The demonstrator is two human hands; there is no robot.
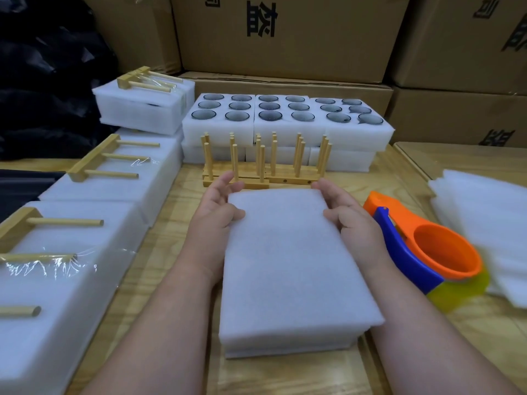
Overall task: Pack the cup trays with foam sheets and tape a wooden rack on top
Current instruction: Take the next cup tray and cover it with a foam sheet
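A white foam sheet (288, 260) lies flat over a foam cup tray in front of me and hides the tray's top. My left hand (216, 206) touches the sheet's far left corner, fingers curled on its edge. My right hand (349, 215) rests on the far right corner, thumb on top. Just beyond the sheet stand wooden racks (265, 166) with upright pegs. Behind them sit open foam trays (288, 126) that hold dark glass cups (269, 115). An orange and blue tape dispenser (427, 249) lies to the right of my right hand.
Several finished packs (71, 269) with racks taped on top line the left side, and one more pack (142, 106) sits at the back left. Loose foam sheets (484, 223) pile at the right. Cardboard boxes (285, 32) wall the back. Black bags fill the far left.
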